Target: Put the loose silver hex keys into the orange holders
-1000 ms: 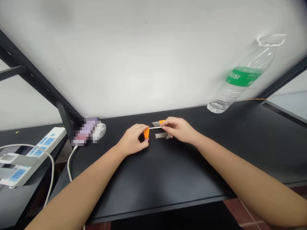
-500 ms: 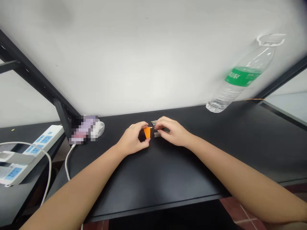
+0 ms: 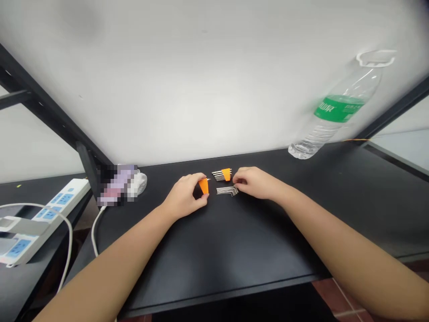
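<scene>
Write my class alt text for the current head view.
The left hand pinches an orange tapered holder; the right hand is at the bent ends of silver L-shaped metal rods on a black tabletop. Beyond lies a second orange holder carrying more rods.

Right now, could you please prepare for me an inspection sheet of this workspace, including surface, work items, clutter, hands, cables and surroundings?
Surface: black desk, some glare.
Work items: orange holder with a metal tip showing; second orange holder carrying several metal keys; loose L-shaped keys lying together.
Clutter: large bottle, green label; pixelated item, unidentifiable; power strip at far left.
Hands: left hand pinches the first holder; right hand is at the bent ends of the loose keys, grip unclear.
Cables: white cable crosses the power strip; another white cable leads to the pixelated item.
Surroundings: pale wall, dark frame.
</scene>
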A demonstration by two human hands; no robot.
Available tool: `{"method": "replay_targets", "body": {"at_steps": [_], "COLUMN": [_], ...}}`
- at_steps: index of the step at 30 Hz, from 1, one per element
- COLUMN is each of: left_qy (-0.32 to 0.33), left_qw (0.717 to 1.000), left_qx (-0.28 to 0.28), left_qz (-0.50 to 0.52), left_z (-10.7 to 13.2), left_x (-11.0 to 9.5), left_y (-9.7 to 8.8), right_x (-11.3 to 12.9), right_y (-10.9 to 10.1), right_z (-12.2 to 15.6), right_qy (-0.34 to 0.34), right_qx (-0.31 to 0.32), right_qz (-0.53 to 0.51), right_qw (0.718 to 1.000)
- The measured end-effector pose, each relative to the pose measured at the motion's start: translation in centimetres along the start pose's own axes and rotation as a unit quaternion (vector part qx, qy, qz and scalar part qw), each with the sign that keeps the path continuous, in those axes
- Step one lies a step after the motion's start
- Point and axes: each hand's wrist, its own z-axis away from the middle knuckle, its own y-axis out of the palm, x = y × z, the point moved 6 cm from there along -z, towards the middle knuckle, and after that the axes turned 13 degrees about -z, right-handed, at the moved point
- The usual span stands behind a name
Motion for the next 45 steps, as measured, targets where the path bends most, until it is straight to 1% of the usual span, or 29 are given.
{"method": "replay_targets", "body": {"at_steps": [3, 8, 10, 12, 14, 16, 18, 21, 26, 30, 36, 42, 45], "left_qy": [0.005, 0.011, 0.01, 0.011, 0.014, 0.018, 0.02, 0.018, 0.022, 0.036, 0.013, 0.02, 0.038], "left_qw": [1.0, 1.0, 1.0, 1.0, 1.0, 1.0, 1.0, 1.0, 1.0, 0.999, 0.999, 0.999, 0.999], "left_qx": [0.007, 0.005, 0.001, -0.001, 0.0, 0.0, -0.002, -0.011, -0.017, -0.022, -0.04, -0.026, -0.003], "left_qz": [-0.006, -0.005, -0.005, -0.007, -0.008, -0.006, -0.001, 0.005, 0.006, 0.013, 0.011, 0.018, 0.028], "left_z": [0.0, 0.0, 0.1, 0.1, 0.1, 0.2, 0.2, 0.2, 0.2, 0.3, 0.3, 0.2, 0.2], "left_x": [-0.1, -0.3, -0.3, -0.3, -0.4, -0.4, -0.5, -0.4, -0.4, -0.8, -0.5, -0.4, -0.7], "left_y": [0.0, -0.1, -0.2, -0.1, -0.1, -0.1, -0.1, -0.2, -0.2, -0.3, -0.5, -0.6, -0.6], "right_x": [-0.9, -1.8, -1.7, -1.0, 0.5, 1.9, 2.7, 3.2, 3.4, 3.5, 3.6, 3.5, 3.5], "right_y": [0.3, 0.4, 0.2, 0.1, 0.1, 0.0, 0.0, 0.4, 0.4, 0.2, -0.1, 0.1, -0.1], "right_z": [-0.1, 0.1, 0.4, 0.5, 0.5, 0.4, 0.3, 0.2, 0.2, 0.2, 0.4, 0.5, 0.5], "right_qy": [0.034, 0.121, 0.134, 0.111, 0.05, -0.016, -0.055, -0.084, -0.114, -0.12, -0.123, -0.127, -0.123], "right_qx": [0.029, 0.021, 0.02, 0.024, 0.014, -0.018, -0.057, -0.09, -0.117, -0.121, -0.123, -0.13, -0.124], "right_qz": [-0.001, 0.03, 0.028, -0.021, -0.107, -0.175, -0.187, -0.169, -0.139, -0.131, -0.121, -0.119, -0.114], "right_qw": [0.999, 0.992, 0.99, 0.993, 0.993, 0.984, 0.979, 0.978, 0.977, 0.977, 0.977, 0.976, 0.978]}}
